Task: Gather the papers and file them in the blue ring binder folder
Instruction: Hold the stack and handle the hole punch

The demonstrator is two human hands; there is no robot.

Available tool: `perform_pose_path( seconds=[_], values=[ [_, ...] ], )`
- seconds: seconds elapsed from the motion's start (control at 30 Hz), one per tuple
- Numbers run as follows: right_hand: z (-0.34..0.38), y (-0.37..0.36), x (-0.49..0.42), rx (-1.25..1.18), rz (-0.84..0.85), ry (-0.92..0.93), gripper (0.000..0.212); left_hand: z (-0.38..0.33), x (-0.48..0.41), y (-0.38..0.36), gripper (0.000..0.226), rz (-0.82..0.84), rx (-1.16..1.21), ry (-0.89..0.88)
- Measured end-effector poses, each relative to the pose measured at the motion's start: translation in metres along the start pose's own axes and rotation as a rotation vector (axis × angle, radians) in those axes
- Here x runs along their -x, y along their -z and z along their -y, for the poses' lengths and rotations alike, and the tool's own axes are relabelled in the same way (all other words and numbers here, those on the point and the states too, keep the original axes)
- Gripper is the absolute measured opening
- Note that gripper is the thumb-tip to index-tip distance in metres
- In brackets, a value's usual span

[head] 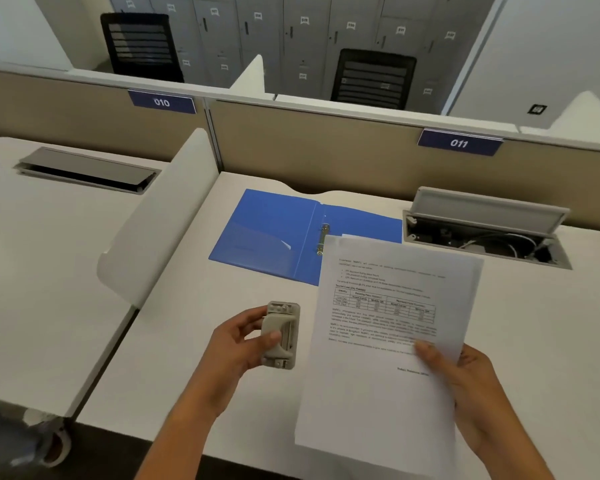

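The blue ring binder folder (267,233) lies open and flat on the white desk (174,341), its metal ring mechanism (323,239) showing along the spine. My right hand (465,382) holds a stack of printed white papers (381,327) above the desk; the stack covers the binder's right half. My left hand (236,344) grips a grey hole punch (280,336), just left of the papers and in front of the binder.
An open cable tray (482,233) with wires sits at the desk's back right. A beige partition (326,150) labelled 011 closes the back. A white curved divider (160,223) separates the neighbouring desk on the left. Black chairs and grey lockers stand beyond.
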State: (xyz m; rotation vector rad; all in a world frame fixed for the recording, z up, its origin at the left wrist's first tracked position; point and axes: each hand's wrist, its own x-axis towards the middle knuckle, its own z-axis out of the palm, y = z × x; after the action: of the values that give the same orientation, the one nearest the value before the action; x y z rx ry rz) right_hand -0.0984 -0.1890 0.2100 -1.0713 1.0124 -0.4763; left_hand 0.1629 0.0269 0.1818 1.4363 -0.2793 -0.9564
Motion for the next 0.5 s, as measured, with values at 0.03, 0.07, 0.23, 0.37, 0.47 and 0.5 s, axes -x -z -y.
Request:
perform_pose_path(
  seconds=[0.03,0.07,0.23,0.37,0.47,0.5],
  values=[
    [0.001,0.004,0.003,-0.001,-0.009,0.007,0.026,0.001,-0.001,-0.004,0.046,0.006,0.0,0.002],
    [0.001,0.008,0.006,0.0,-0.019,0.013,0.025,0.002,-0.002,-0.008,0.047,0.018,-0.003,0.004],
    [0.0,0.019,0.017,-0.006,-0.054,0.019,0.024,0.003,0.0,-0.026,0.051,0.067,-0.032,0.022],
    [-0.001,0.021,0.024,-0.01,-0.066,0.018,0.023,0.004,0.004,-0.036,0.051,0.09,-0.045,0.028],
    [-0.002,0.019,0.027,-0.015,-0.069,0.019,0.024,0.003,0.005,-0.04,0.052,0.101,-0.054,0.031],
    [-0.003,0.019,0.027,-0.016,-0.07,0.018,0.023,0.002,0.005,-0.041,0.053,0.103,-0.062,0.033]
  ],
)
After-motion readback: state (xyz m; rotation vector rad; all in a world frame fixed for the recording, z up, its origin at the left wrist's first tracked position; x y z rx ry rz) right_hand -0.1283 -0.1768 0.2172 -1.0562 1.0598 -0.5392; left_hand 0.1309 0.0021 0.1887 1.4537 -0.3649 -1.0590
